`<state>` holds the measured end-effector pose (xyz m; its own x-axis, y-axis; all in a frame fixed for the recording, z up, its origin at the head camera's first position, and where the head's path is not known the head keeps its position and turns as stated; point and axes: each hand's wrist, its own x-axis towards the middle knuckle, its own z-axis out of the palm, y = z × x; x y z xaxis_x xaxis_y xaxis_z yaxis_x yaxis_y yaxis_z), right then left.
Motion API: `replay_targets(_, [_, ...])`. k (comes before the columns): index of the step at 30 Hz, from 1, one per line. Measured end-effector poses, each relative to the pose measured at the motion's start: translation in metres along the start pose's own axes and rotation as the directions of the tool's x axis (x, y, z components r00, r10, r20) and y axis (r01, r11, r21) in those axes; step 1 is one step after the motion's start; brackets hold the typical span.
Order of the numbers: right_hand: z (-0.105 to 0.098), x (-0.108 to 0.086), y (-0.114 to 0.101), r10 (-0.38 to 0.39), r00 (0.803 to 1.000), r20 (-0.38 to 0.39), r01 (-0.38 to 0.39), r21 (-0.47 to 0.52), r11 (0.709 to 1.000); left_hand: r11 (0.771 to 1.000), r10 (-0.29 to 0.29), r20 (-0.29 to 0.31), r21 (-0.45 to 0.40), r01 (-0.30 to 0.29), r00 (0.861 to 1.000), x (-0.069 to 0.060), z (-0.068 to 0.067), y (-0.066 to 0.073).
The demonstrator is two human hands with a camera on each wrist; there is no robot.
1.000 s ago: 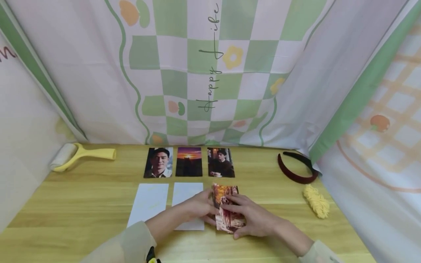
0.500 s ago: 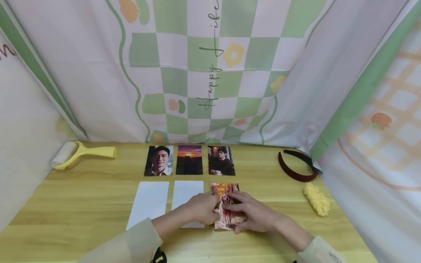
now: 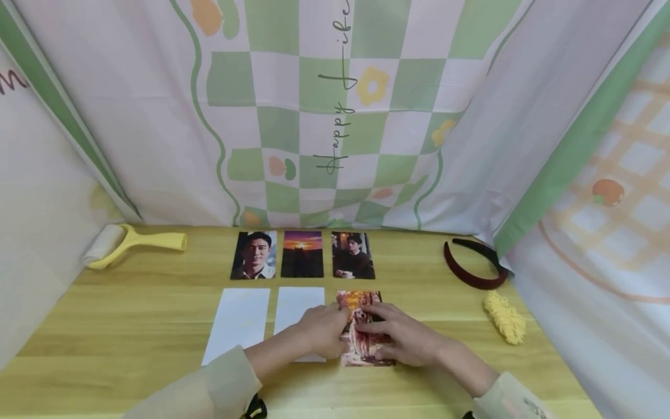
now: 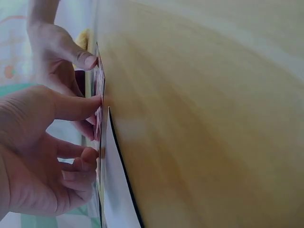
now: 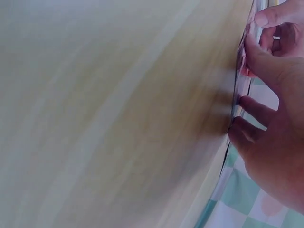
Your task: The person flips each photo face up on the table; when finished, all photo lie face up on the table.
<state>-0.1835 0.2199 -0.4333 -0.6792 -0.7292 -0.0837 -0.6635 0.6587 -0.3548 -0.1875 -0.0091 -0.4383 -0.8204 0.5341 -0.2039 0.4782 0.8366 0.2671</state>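
A photo card of a golden dog among autumn leaves (image 3: 360, 342) lies face up on the wooden table, last in the front row. My left hand (image 3: 323, 330) touches its left side with thumb and bent fingertips, the wrist crossing a white card (image 3: 300, 299). On the dog photo's right part rest the spread fingers of my right hand (image 3: 416, 338). Both wrist views show fingertips meeting the thin card close to the tabletop; the left wrist view has the left hand (image 4: 52, 152) nearest. Another white card (image 3: 239, 320) lies at the left end of the row.
Behind stand in a row a portrait photo (image 3: 254, 256), a sunset photo (image 3: 302, 256) and a photo of a seated person (image 3: 353, 256), all lying flat. A yellow-handled lint roller (image 3: 131, 240) is far left. A dark red headband (image 3: 473, 278) and yellow yarn (image 3: 505, 319) lie right.
The dog photo, tilted between both hands a second ago, now lies flat and a little straighter. My left fingers have shifted onto its left edge; my right hand has stayed close to its right side.
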Motion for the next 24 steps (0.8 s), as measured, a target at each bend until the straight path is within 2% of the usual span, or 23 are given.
replay_targets(6, [-0.002,0.005,-0.011,0.044,0.999,0.003,-0.044,0.008,0.999,0.995,0.061,-0.091,0.078,-0.054,0.994,-0.005,0.004,0.0])
replay_targets(13, [-0.002,0.008,-0.017,0.087,0.996,0.014,-0.087,0.007,0.996,0.989,0.1,-0.126,0.119,-0.085,0.987,-0.006,0.008,0.002])
replay_targets(17, [-0.003,0.009,-0.019,0.1,0.994,0.032,-0.1,0.002,0.995,0.996,0.088,-0.16,-0.002,-0.089,0.983,-0.01,0.011,-0.007])
replay_targets(20, [-0.004,0.009,-0.021,0.117,0.992,0.048,-0.117,0.006,0.993,0.989,0.053,-0.214,-0.126,-0.082,0.975,-0.015,0.009,-0.021])
replay_targets(24, [-0.006,0.009,-0.023,0.133,0.99,0.051,-0.134,0.011,0.991,0.982,0.009,-0.273,-0.181,-0.061,0.962,-0.025,-0.002,-0.042])
